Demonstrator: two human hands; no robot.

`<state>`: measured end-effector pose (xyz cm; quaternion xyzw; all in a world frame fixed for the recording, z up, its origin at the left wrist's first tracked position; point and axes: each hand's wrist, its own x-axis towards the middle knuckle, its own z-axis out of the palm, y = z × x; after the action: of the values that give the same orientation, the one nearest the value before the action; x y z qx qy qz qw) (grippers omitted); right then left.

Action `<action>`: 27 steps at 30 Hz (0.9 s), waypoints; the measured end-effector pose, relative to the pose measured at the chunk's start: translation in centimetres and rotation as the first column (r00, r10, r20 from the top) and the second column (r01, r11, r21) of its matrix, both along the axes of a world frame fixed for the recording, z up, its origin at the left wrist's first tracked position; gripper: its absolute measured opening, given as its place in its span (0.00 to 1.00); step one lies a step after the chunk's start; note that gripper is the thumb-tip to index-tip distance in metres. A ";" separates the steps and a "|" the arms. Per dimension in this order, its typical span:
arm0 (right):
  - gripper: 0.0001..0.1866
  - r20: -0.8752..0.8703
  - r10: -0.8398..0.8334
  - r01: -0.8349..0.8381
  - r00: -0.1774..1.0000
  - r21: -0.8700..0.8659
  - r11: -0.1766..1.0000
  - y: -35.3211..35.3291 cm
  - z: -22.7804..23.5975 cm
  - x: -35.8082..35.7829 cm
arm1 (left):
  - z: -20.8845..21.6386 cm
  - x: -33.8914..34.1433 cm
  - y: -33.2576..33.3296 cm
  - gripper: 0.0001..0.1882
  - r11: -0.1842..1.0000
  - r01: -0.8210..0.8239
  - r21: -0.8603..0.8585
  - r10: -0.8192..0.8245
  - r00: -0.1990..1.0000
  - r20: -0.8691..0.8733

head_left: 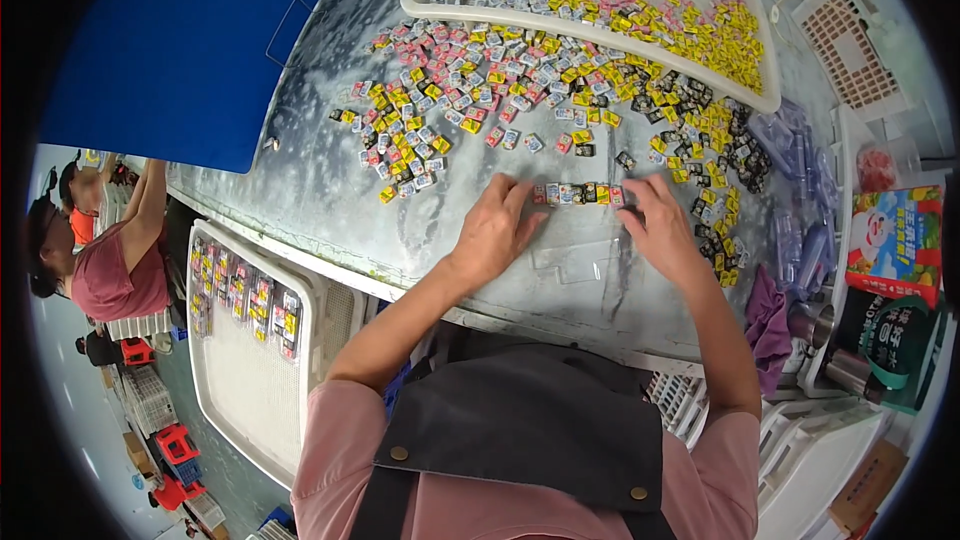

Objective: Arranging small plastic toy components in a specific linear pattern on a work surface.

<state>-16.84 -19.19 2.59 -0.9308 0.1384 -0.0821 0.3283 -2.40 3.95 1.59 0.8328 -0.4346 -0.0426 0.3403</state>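
A short row of small wrapped blocks (578, 194), in pink, white, black and yellow, lies on the table between my two hands. My left hand (492, 225) is at the row's left end, fingertips close against it, thumb and fingers apart. At the right end is my right hand (660, 225), its fingers also spread and its fingertips by the last block. Just nearer to me lies a clear plastic blister tray (580, 261), hard to make out against the table. Beyond the row spreads a loose heap of the same blocks (470, 90).
A white tray (425, 10) full of blocks stands at the back. At left are a blue board (190, 50) and a lower white tray (245, 385) with filled clear packs. Clear plastic packs (800, 170) and a purple cloth (766, 325) lie right. Another person (120, 270) works far left.
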 end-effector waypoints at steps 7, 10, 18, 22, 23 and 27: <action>0.20 -0.204 0.111 -0.111 0.973 0.009 0.994 0.4 0.8 2.9 | -1.2 2.5 -2.9 0.20 0.960 0.272 0.066 -0.269 0.962 -0.050; 0.19 -0.234 0.099 -0.101 0.967 0.007 0.995 0.2 0.4 3.1 | -1.4 2.7 -3.2 0.18 0.951 0.300 0.078 -0.295 0.953 -0.066; 0.17 -0.245 0.129 -0.126 0.961 0.029 0.992 0.1 0.7 3.9 | -1.3 3.0 -3.3 0.16 0.950 0.311 0.025 -0.310 0.950 -0.041; 0.15 -0.215 0.171 -0.161 0.962 0.060 0.985 -0.4 0.5 3.8 | -1.2 3.1 -3.3 0.15 0.948 0.318 0.023 -0.316 0.946 -0.067; 0.15 -0.215 0.171 -0.162 0.962 0.060 0.985 -0.5 0.4 3.8 | -1.1 3.0 -3.3 0.15 0.951 0.308 0.016 -0.306 0.949 -0.081; 0.16 -0.185 0.188 -0.180 0.965 0.061 0.982 -0.4 0.1 3.5 | -1.1 2.8 -3.2 0.16 0.955 0.297 0.021 -0.295 0.953 -0.072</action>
<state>-13.31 -19.62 2.65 -0.9357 0.0837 0.0410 0.3402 0.43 0.77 0.51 0.7616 -0.5418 -0.1284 0.3316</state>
